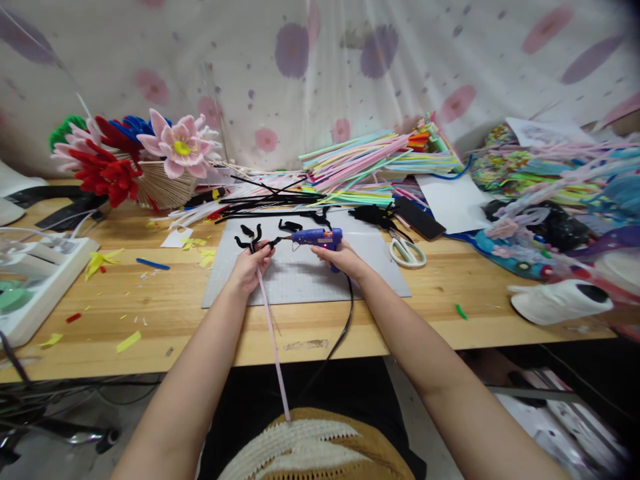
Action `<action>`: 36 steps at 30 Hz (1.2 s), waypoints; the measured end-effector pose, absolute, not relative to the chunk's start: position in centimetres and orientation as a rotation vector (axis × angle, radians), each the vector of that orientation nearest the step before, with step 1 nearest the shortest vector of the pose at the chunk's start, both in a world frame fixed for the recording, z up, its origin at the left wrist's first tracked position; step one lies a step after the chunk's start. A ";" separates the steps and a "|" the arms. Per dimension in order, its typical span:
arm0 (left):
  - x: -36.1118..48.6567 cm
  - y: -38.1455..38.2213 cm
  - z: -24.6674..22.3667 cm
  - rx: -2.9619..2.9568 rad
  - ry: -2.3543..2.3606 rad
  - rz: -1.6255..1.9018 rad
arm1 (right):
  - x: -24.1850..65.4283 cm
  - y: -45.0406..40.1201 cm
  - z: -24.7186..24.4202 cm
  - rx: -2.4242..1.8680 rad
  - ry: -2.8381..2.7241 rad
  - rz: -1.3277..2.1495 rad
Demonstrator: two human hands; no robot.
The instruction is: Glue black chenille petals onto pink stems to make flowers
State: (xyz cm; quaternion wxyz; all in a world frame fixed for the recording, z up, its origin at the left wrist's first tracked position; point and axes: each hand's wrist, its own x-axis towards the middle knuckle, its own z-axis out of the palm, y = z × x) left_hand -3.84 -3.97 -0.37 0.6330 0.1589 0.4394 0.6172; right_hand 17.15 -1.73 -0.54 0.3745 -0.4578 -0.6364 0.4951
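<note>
My left hand (pixel 251 265) pinches a pale pink stem (pixel 271 330) topped by curled black pipe-cleaner pieces (pixel 249 239). The stem slants down toward my lap. Between the same fingers, a small black piece (pixel 277 241) points to the right. My right hand (pixel 340 257) is wrapped round the handle of a blue hot glue gun (pixel 317 237). Its nozzle points left and is at or very near that small black piece; whether they touch I cannot tell. Below both hands lies a grey cutting mat (pixel 320 287), with more bent black pieces (pixel 320 217) near its far edge.
Scissors (pixel 407 252) and a black phone (pixel 419 217) lie right of the mat. Behind are bundles of coloured pipe cleaners (pixel 360 160). Fuzzy flowers (pixel 175 143) stand at the left, near a white power strip (pixel 47 280). The glue gun's cord (pixel 345 327) hangs over the table edge.
</note>
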 end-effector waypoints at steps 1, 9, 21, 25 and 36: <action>-3.8 -4.0 -0.4 0.368 1.004 1.409 | 17.2 -1.7 -0.5 -1.168 -1.614 1.265; -3.8 -3.9 -0.5 0.398 1.000 1.410 | 16.6 -2.0 -0.3 -1.157 -1.660 1.287; -3.8 -4.3 0.0 0.356 0.998 1.429 | 22.3 -0.1 -0.3 -1.429 -1.397 0.875; -3.8 -4.3 0.0 0.352 0.994 1.436 | 25.3 1.0 -1.0 -1.684 -1.332 0.541; -4.1 -4.4 0.1 0.359 0.968 1.430 | 25.9 1.6 -1.3 -1.952 -1.643 0.469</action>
